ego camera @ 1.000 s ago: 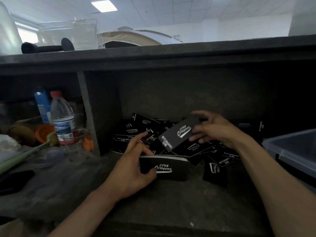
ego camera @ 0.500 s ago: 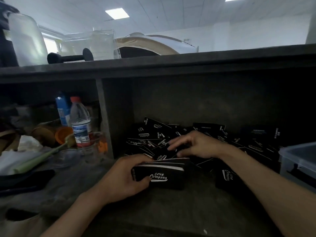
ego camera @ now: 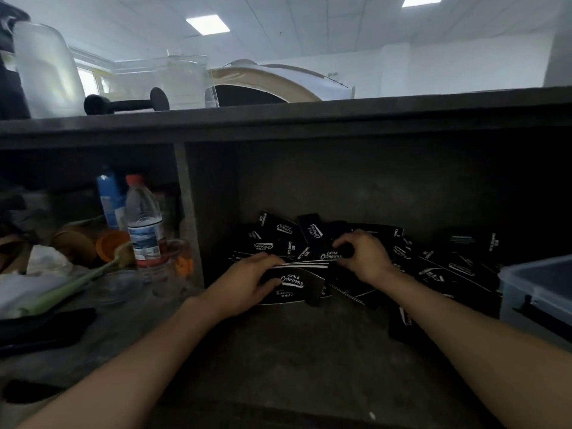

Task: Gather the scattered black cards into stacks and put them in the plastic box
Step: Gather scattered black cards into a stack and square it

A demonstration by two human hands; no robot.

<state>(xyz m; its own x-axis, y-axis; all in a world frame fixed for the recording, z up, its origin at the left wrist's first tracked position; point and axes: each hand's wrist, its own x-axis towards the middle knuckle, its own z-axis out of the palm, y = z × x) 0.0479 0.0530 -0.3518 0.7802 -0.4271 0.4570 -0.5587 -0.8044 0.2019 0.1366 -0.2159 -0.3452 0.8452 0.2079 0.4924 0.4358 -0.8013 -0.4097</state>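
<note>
CHANGE: our right hand [ego camera: 362, 255], which held a raised card a second ago, now pinches another card [ego camera: 328, 255] left of the plastic box [ego camera: 535, 283] | left hand [ego camera: 244, 286] grips the stack [ego camera: 294, 281] there | pile [ego camera: 439, 267] remains: we judge gathering unfinished.

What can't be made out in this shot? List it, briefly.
Head view only.
Plastic box: cut off by the right edge; contents unseen.
Stack: its left end covered by the left hand; card count unknowable.
Right hand: curled fingers hide whether it pinches a loose card.
Scattered cards at the far right: shadowed, print unreadable.
</note>
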